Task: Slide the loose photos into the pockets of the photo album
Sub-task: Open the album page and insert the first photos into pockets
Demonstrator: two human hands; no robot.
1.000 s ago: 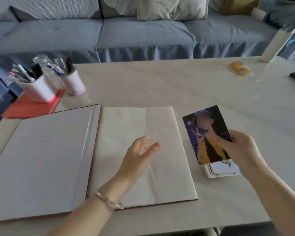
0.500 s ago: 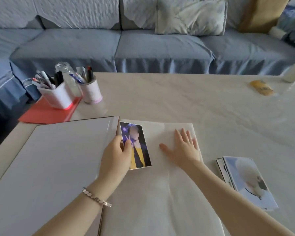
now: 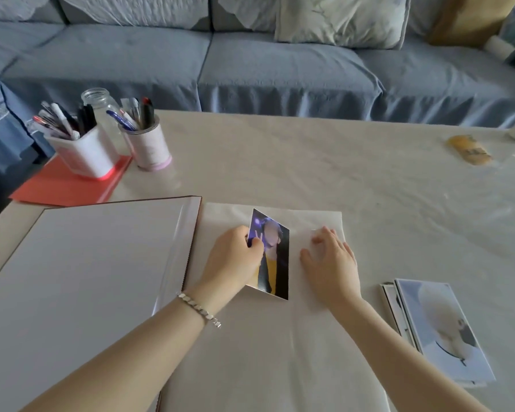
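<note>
The photo album [image 3: 101,263] lies open on the table, its left page white and glossy, its right page [image 3: 265,352] covered by a pale translucent sheet. My left hand [image 3: 235,260] pinches a photo [image 3: 272,257] of a figure in yellow by its left edge, tilted up over the right page. My right hand [image 3: 330,263] lies flat on the right page, its fingertips blurred under the translucent sheet. A stack of loose photos [image 3: 437,331] sits on the table to the right of the album.
Two pen cups [image 3: 89,156] [image 3: 149,147] and a glass jar [image 3: 101,108] stand at the back left, on and beside a red folder [image 3: 60,185]. A yellow packet [image 3: 470,150] lies at the far right. A blue sofa [image 3: 250,63] runs behind the table.
The photo passed from my right hand to my left and came over the right page, now tilted up on edge. My right hand moved onto the page, fingertips slipping under the sheet.
</note>
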